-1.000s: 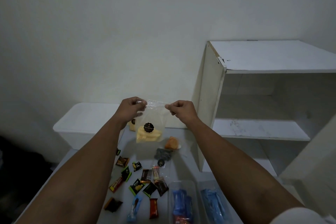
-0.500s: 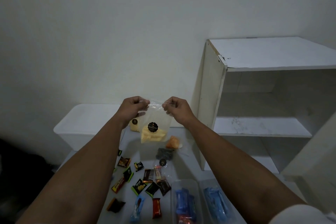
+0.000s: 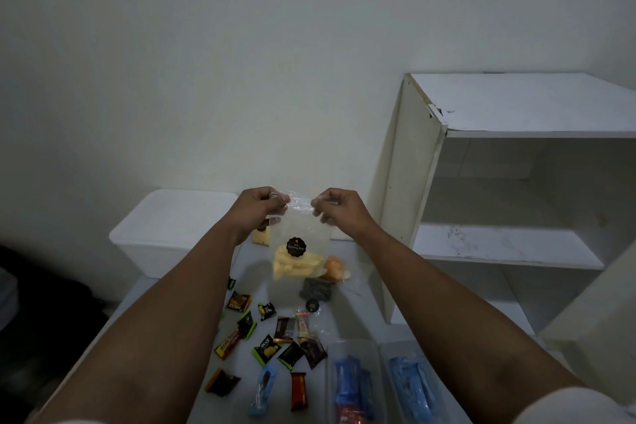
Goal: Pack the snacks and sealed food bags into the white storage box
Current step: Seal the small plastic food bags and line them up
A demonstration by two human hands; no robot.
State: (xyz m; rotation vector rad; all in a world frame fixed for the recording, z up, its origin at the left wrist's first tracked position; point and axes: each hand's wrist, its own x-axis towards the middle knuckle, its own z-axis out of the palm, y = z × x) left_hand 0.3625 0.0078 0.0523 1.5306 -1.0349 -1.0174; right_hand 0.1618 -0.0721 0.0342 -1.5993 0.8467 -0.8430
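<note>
A clear sealed bag (image 3: 300, 244) with yellow chips and a round black label hangs above the table. My left hand (image 3: 256, 208) pinches its top left corner and my right hand (image 3: 339, 208) pinches its top right corner. Behind my left arm stands the white storage box (image 3: 172, 220) with its lid on. Several small snack packets (image 3: 266, 349) lie scattered on the table below the bag. An orange bag (image 3: 334, 267), a dark bag (image 3: 315, 289) and another yellow-chip bag (image 3: 261, 237) lie just beyond.
A white shelf unit (image 3: 516, 182) rises at the right, its side panel near my right wrist. Two clear trays (image 3: 354, 385) with blue packets sit at the table's near right. The floor left of the table is dark.
My two hands have come closer together along the bag's top edge, and the bag hangs a little to the right of where it was.
</note>
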